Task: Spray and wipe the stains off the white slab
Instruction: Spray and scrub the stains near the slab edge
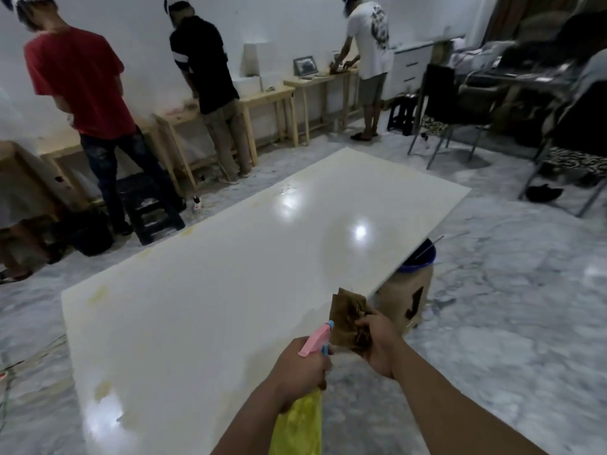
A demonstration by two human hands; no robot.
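Both hands hover off the near right corner of the white slab (249,274): the left hand (303,367) grips a yellow spray bottle (300,421) by its neck, pink nozzle (315,339) aimed forward over the slab, while the right hand (377,344) pinches a crumpled brown cloth (349,318) just beside the nozzle. The slab lies ahead and to the left of the hands, its long axis running away toward the far right, so the left hand is the nearer. Yellowish stains (98,295) line its left edge and near left corner, well apart from both hands; reaching them likely means spraying leftward across the surface.
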